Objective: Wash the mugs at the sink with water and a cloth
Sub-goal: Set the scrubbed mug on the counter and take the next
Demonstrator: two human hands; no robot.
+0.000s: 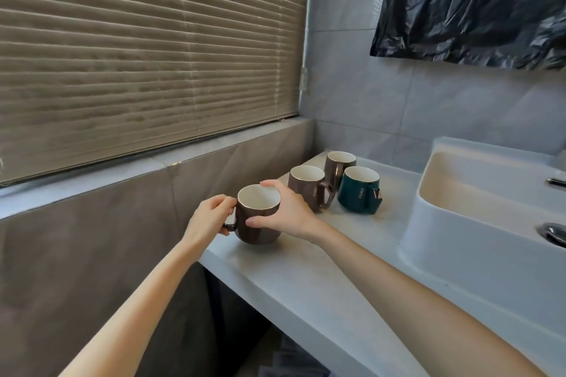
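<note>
Your left hand (211, 215) pinches the mug's (258, 217) handle; your right hand (286, 211) grasps its body. The sink (435, 211) lies to your right, nearer your right hand.

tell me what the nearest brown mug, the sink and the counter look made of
Nearest brown mug: likely glazed ceramic, judging by its faceted dark shell, smooth cream inside and thin gold rim. Sink: glossy white ceramic or resin; soft highlights, rounded thick walls. Counter: pale matt stone or stone-look slab, faintly mottled; cannot tell which.
</note>
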